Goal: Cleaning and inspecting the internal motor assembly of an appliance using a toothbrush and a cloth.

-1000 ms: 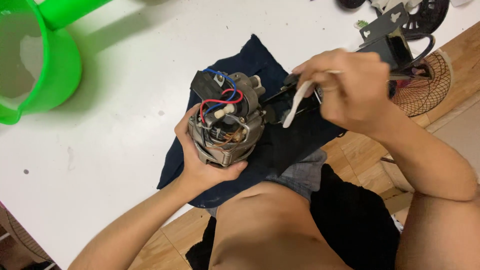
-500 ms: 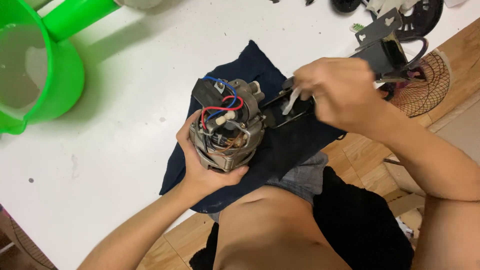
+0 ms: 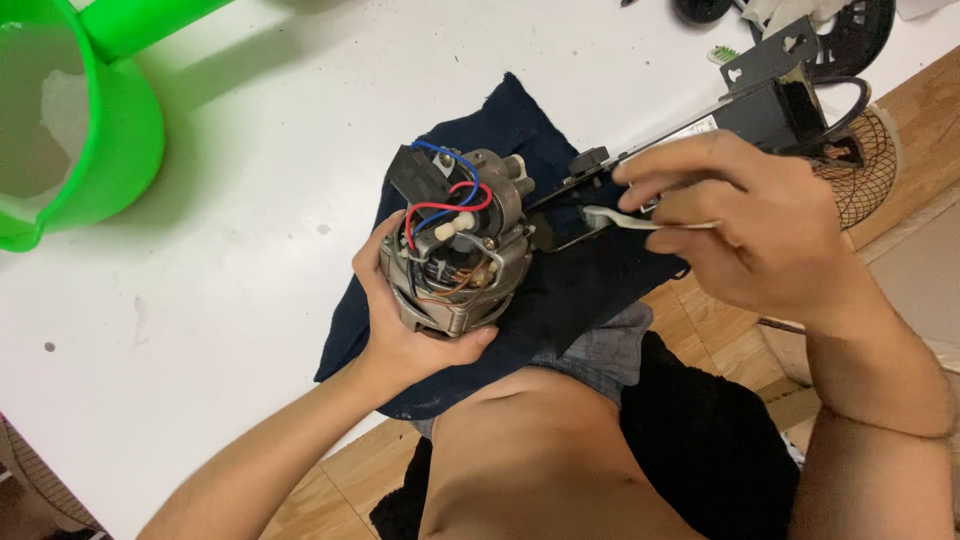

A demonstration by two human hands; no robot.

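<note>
On the dark blue cloth [image 3: 560, 290] spread over the white table [image 3: 250, 200], the left hand [image 3: 405, 320] cups a bare electric fan motor [image 3: 455, 255] from below, fingers closed round its metal housing, red and blue wires on top. Just beside it the right hand [image 3: 745, 235] pinches a small white brush [image 3: 625, 218], bristle end pointing at the motor's black bracket arm [image 3: 580, 185]. It looks like a cleaning step on the motor; bringing the bristles in would call for a steady hold and care round the thin wires. A green plastic bucket [image 3: 90, 130] stands well apart at the table's far left
</note>
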